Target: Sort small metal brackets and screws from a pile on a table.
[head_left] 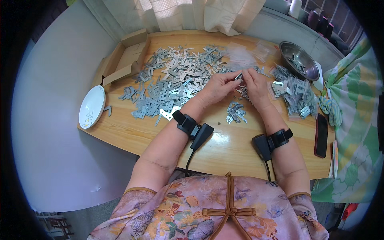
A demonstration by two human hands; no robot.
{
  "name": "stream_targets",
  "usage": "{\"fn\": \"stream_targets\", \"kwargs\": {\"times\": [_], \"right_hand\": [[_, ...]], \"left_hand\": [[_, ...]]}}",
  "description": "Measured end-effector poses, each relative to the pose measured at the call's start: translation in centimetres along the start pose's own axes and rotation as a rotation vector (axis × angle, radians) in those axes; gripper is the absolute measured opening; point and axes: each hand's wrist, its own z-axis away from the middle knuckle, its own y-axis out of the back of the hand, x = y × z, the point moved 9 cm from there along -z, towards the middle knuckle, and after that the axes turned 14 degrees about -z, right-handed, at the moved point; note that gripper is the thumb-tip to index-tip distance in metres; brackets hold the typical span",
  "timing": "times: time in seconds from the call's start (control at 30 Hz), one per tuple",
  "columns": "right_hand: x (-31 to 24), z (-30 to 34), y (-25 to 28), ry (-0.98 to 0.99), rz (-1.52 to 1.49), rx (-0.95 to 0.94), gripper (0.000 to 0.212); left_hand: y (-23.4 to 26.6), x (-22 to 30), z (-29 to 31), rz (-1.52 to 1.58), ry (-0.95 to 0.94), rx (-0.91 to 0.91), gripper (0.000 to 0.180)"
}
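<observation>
My left hand (221,89) pinches a small shiny metal piece (239,76) between thumb and fingertips. Close against it, my right hand (257,88) has its fingers bent together at the same spot; whether it also grips the piece is hidden. Beneath the hands lie small metal bits (243,93), partly covered. Between my forearms, on the wooden table (236,154), is a small heap of narrow metal plates (236,113) with rounded ends. A large spread of flat metal corner brackets (172,90) lies left of my left hand.
Clear plastic bags of metal parts (298,96) lie right of my hands, below a steel bowl (283,52). A phone (321,136) rests near the right edge. Flat clear bags (240,54) lie behind. At left are a cardboard box (128,56) and a white dish (92,107).
</observation>
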Motion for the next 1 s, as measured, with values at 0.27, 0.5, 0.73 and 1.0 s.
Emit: {"fn": "stream_targets", "kwargs": {"times": [0.27, 0.5, 0.73, 1.0], "right_hand": [[0.5, 0.0, -0.4, -0.081, -0.194, -0.02, 0.03], [1.2, 0.3, -0.9, -0.175, -0.431, -0.026, 0.03], [1.0, 0.4, -1.8, -0.259, -0.503, -0.063, 0.024], [-0.6, 0.2, -0.3, -0.038, 0.327, -0.071, 0.013]], "left_hand": [[0.0, -0.3, 0.1, -0.079, 0.033, -0.029, 0.037], [0.2, -0.5, 0.0, -0.078, -0.005, 0.001, 0.036], [0.7, -0.4, 0.1, -0.134, -0.028, 0.039, 0.034], [2.8, -3.4, -0.1, 0.059, 0.144, 0.157, 0.022]]}}
